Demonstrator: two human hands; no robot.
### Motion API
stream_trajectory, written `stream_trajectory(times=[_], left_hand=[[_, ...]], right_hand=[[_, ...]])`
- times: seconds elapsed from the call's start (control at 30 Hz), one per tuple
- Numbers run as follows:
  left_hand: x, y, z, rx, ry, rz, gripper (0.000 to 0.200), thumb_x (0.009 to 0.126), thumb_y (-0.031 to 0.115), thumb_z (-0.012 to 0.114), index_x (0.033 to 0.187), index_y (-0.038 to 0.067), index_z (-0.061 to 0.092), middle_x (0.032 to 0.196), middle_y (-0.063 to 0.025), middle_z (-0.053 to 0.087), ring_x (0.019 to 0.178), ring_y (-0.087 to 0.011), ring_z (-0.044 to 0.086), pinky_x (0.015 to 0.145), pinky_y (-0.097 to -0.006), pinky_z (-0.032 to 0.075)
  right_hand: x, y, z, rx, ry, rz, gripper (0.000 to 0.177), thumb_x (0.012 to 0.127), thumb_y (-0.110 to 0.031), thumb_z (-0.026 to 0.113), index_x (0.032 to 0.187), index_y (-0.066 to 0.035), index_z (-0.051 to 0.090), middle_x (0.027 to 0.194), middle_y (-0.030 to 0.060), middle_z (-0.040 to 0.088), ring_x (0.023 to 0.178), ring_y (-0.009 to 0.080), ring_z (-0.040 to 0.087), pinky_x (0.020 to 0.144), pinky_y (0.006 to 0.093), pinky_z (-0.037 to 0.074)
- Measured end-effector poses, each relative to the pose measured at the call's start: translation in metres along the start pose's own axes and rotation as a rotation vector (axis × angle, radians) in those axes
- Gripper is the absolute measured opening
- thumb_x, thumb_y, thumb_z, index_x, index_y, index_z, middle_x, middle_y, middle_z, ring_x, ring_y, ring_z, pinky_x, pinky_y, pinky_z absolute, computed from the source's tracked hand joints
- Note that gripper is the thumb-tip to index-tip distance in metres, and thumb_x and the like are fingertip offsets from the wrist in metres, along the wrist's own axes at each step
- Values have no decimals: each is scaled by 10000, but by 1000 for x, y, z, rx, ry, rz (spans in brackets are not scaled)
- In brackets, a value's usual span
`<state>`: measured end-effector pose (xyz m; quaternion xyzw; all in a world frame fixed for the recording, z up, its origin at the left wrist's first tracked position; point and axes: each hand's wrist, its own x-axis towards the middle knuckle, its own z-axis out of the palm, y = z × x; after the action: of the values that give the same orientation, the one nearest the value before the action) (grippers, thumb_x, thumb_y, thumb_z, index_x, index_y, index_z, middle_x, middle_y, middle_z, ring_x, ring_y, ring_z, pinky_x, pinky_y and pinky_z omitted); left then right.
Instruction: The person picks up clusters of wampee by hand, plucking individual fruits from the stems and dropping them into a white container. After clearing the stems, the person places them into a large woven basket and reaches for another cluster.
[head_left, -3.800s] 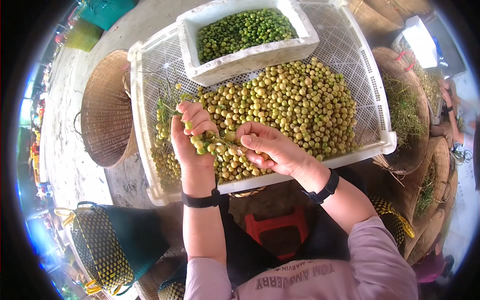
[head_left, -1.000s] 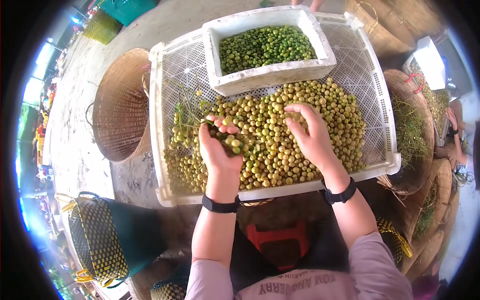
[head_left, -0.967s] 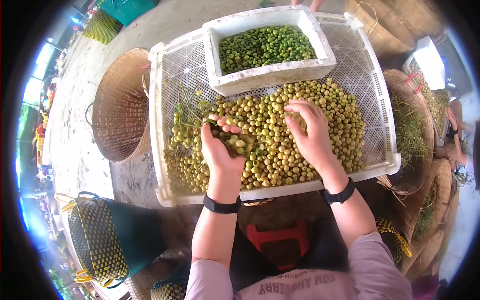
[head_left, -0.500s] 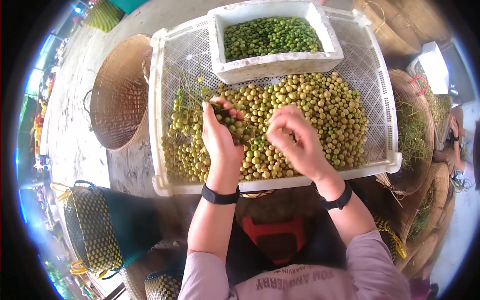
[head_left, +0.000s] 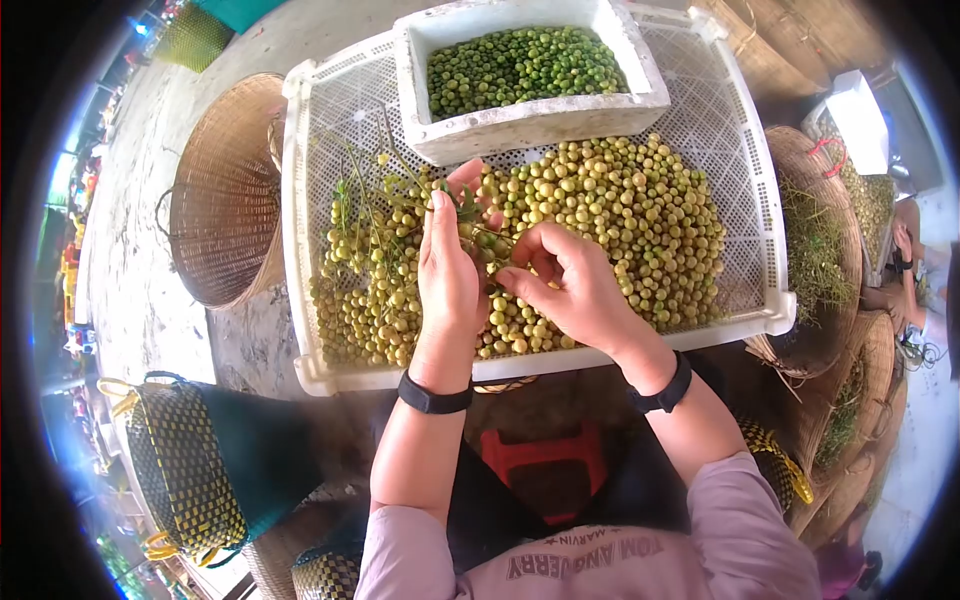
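My left hand (head_left: 449,272) is cupped, palm turned to the right, around a sprig of small round green fruits (head_left: 487,243) on thin stems. Close beside it, my right hand (head_left: 580,290) has thumb and forefinger pinched at a stem of this sprig; the exact contact is partly hidden by the fingers. Under both hands lies a spread of loose yellow-green fruits (head_left: 630,220) in a white plastic crate (head_left: 745,200). Left of my left hand are leafy stems (head_left: 365,185) with fruits still on them.
A white foam box (head_left: 540,135) of darker green fruits stands at the crate's far side. A wicker basket (head_left: 225,190) is on the left, a woven bag (head_left: 185,460) at lower left. Baskets with stems (head_left: 815,250) line the right, near another person's arm (head_left: 908,260).
My left hand has turned more edge-on and closed around the sprig. My right hand has moved left and down to meet it, its fingers now pinching. The view has shifted slightly.
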<state>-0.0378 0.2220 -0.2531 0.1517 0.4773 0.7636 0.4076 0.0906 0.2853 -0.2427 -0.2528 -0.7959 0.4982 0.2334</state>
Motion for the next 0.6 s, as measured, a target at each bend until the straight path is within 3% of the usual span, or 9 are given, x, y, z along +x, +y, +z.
stream_trajectory(times=[0.13,0.17,0.23,0.27,0.33,0.43,0.5,0.53,0.6], left_hand=[[0,0,3,11,-16,-37,467,1035,376,294,1325,77,503,1277,-54,504,1045,-145,484,944,-297,422],[1,0,1,185,-16,25,475,1036,375,280,1321,73,511,1301,-53,500,1106,-153,462,1002,-312,372],[3,4,-1,450,-11,166,491,1036,366,248,1300,71,538,1295,-59,525,1219,-171,421,1103,-337,246],[2,9,-2,603,-1,215,487,1036,357,248,1282,76,560,1306,-65,529,1208,-174,442,1089,-320,266],[-1,16,2,454,26,79,482,1037,358,260,1264,79,582,1315,-69,536,1218,-175,456,1082,-307,277],[1,15,-1,584,-23,209,470,1038,353,285,1259,69,587,1307,-70,549,1218,-161,465,1070,-298,300],[1,17,0,540,-23,179,461,1038,347,295,1265,67,582,1308,-74,551,1239,-159,450,1075,-303,297],[0,17,1,495,-18,150,452,1038,341,305,1270,65,577,1309,-78,554,1260,-157,436,1080,-307,294],[-1,14,2,463,5,148,432,1033,336,342,1258,62,588,1261,-56,580,1143,-121,499,1005,-270,360]], right_hand=[[0,9,-4,512,-116,210,153,837,-126,671,837,-51,538,690,-49,506,591,23,441,514,219,367],[-1,4,-6,606,-121,244,122,856,-127,630,835,-69,525,693,-78,483,598,-5,405,508,181,331],[0,5,-11,668,-124,249,107,868,-147,601,837,-77,526,692,-74,483,580,0,391,498,171,313],[1,5,-15,732,-126,251,101,879,-167,571,839,-85,528,690,-69,482,563,5,376,488,161,295],[2,7,-21,915,-114,337,109,885,-195,496,855,-99,538,704,-56,484,526,18,347,459,172,275],[2,9,-21,699,-51,275,152,908,-203,546,834,-74,574,702,-50,502,546,24,375,480,191,300],[0,21,-7,460,2,91,185,906,-208,622,825,-44,602,705,-47,523,595,30,431,513,215,338],[-3,13,-7,330,2,145,161,869,-181,663,839,-35,604,694,-17,548,591,53,474,517,232,370],[-1,4,-6,-17,56,74,182,815,-177,711,860,-39,602,707,30,576,566,120,516,510,271,404]])
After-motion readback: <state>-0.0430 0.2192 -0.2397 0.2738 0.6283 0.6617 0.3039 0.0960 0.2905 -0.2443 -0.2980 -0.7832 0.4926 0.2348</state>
